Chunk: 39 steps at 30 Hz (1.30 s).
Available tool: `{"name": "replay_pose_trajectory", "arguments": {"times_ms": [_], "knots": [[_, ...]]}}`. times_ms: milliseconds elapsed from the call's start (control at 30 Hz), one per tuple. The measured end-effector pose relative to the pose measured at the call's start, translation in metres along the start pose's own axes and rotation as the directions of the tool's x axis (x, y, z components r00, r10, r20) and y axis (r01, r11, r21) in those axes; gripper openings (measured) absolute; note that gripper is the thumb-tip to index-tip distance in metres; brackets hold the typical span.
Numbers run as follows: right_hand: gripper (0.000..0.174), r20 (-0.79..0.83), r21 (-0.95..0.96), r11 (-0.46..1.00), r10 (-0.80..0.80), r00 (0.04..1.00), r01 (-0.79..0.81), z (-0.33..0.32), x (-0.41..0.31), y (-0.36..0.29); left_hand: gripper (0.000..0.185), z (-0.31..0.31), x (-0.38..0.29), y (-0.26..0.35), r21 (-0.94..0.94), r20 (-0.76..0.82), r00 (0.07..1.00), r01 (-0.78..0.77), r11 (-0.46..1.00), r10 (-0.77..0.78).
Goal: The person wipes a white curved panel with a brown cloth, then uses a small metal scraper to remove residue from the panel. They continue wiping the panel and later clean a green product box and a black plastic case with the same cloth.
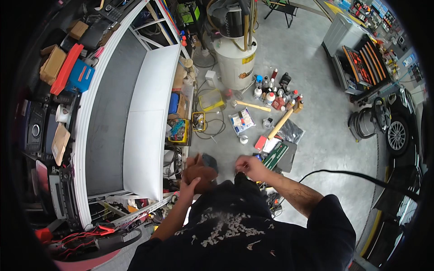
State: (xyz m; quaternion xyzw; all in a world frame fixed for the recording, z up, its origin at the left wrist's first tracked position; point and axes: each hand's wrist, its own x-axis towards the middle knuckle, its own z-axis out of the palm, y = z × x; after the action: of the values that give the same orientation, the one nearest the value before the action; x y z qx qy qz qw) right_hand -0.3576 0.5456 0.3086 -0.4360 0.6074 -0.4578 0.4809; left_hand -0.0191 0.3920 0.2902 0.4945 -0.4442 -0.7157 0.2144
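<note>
My left hand [192, 184] is closed around a brown leather-like item [200, 172], possibly a glove or pouch, beside a dark blue-grey patch. My right hand [249, 166] is raised over my dark-clad leg, its fingers curled together and blurred; whether they pinch something small cannot be seen. On the floor beyond lie a blue-and-white plastic packet [242, 121], a small pale-lidded container [243, 139] and a green case [276, 155]. A yellowish roll [280, 124] rests at an angle near several bottles [270, 97].
A shelving unit with white panels [149, 125] stands close on the left. Yellow bins [198, 122] and cables [218, 130] are beside it. Ahead is a white tank [235, 61]. A tool cabinet [364, 64], a shop vacuum [366, 122] and a black car [405, 142] are at right.
</note>
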Motion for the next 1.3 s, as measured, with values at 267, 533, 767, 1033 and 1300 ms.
{"name": "replay_pose_trajectory", "arguments": {"times_ms": [267, 533, 767, 1033, 1300], "knots": [[0.025, -0.498, 0.562, 0.826, 0.369, 0.785, -0.032, 0.132, -0.126, -0.009, 0.084, 0.005, -0.063, -0.02, -0.1, 0.319, 0.941, -0.082, 0.992, 0.11], [0.105, -0.247, -0.021, 0.999, 0.029, 0.969, -0.035, 0.243, -0.175, -0.042, 0.063, 0.021, -0.14, -0.083, -0.373, 0.515, 0.809, 0.508, 0.776, -0.282], [0.053, -0.228, 0.154, 0.953, 0.29, 0.929, -0.26, 0.272, -0.184, 0.025, 0.063, -0.027, -0.132, -0.175, -0.321, 0.575, 0.701, 0.667, 0.672, -0.421], [0.071, -0.369, 0.105, 0.954, 0.3, 0.88, -0.281, 0.275, -0.208, 0.086, 0.053, -0.021, -0.136, -0.213, -0.172, 0.499, 0.814, 0.43, 0.886, -0.298], [0.069, -0.411, 0.406, 0.871, 0.444, 0.797, -0.276, 0.231, -0.231, 0.122, 0.051, 0.065, -0.115, -0.194, 0.238, 0.365, 0.691, 0.578, 0.781, -0.623]]}}
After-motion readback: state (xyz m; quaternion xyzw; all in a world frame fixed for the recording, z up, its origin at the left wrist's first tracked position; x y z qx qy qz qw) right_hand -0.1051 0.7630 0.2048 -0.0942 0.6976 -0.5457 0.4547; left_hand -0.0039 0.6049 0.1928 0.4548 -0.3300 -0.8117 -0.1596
